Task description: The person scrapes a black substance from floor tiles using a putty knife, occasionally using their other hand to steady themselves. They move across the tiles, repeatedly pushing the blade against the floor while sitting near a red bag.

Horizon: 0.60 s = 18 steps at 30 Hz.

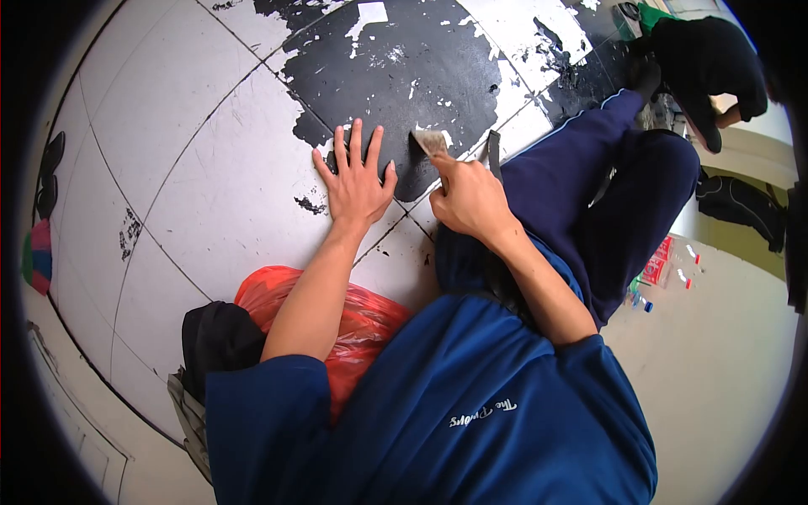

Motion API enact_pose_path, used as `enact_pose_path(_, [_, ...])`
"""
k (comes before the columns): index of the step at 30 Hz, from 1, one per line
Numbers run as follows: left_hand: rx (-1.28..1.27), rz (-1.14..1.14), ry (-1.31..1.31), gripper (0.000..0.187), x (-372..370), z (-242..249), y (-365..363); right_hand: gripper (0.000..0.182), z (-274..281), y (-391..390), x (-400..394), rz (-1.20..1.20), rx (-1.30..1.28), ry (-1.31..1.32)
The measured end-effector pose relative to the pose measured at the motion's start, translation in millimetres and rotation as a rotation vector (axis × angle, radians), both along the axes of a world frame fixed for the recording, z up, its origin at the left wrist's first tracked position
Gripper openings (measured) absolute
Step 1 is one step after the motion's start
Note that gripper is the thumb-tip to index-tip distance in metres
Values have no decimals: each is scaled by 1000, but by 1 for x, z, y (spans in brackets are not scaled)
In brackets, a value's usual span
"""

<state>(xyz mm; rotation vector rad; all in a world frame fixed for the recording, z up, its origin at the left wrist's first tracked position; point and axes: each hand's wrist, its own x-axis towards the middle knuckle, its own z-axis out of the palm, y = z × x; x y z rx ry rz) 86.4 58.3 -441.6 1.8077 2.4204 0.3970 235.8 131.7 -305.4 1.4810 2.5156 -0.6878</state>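
My left hand [358,187] lies flat on the tiled floor with its fingers spread, the fingertips on the lower edge of a large black patch [396,80]. In my right hand [471,195] is a scraper [431,142]. Its worn, dirty blade points up and left over the black patch, and my fist hides most of its handle. The patch has a ragged outline, with white tile showing through in spots. Just right of the scraper, a narrow dark strip [494,153] lies beside my leg.
A red plastic bag [370,324] and dark cloth [220,343] lie by my left arm. Plastic bottles [665,265] are at right, beyond my bent leg [648,185]. Another person in black [707,67] bends over at upper right. Dark footwear [50,172] sits at far left.
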Motion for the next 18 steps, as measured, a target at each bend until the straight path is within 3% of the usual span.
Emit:
enact_pose_path(3, [-16, 9, 6, 65, -1, 1, 1, 41, 6, -9, 0, 26, -20, -5])
enact_pose_path(7, [-21, -6, 0, 65, 2, -1, 0, 33, -18, 8, 4, -23, 167, 133])
enact_pose_path(8, [-23, -4, 8, 65, 1, 0, 1, 31, -4, 9, 2, -35, 45, 69])
enact_pose_path(10, [-17, 10, 40, 64, -1, -4, 1, 33, 14, 2, 2, 31, -77, 8])
enact_pose_path(16, [-44, -13, 31, 64, 2, -1, 1, 43, -22, 10, 3, -71, 95, 77])
enact_pose_path(18, [-38, 2, 29, 65, 1, -3, 1, 42, 1, 1, 6, -7, 2, 40])
